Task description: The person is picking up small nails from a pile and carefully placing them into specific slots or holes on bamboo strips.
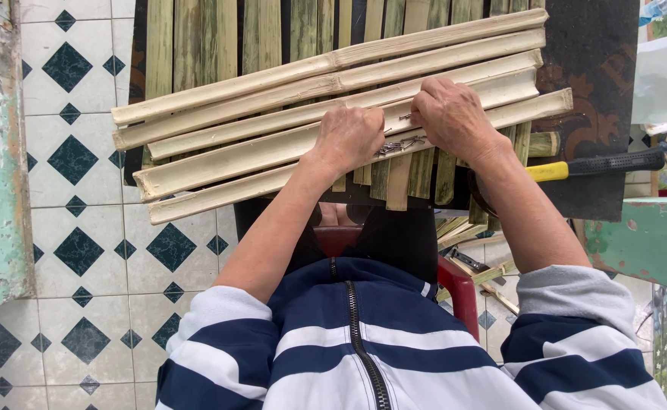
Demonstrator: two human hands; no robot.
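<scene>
Five pale split bamboo slats [333, 114] already lie crosswise over the green upright strips [197, 38] — a lattice partly built, its lower edge at 6 o'clock not yet covered. The left hand [352, 137] rests loosely curled on the slats beside a small heap of nails [400, 144]; the right hand [451, 114], at 1 o'clock of it, pinches one nail. A yellow-and-black hammer [599, 163] lies unused at 3 o'clock. No packages or labels are legible.
</scene>
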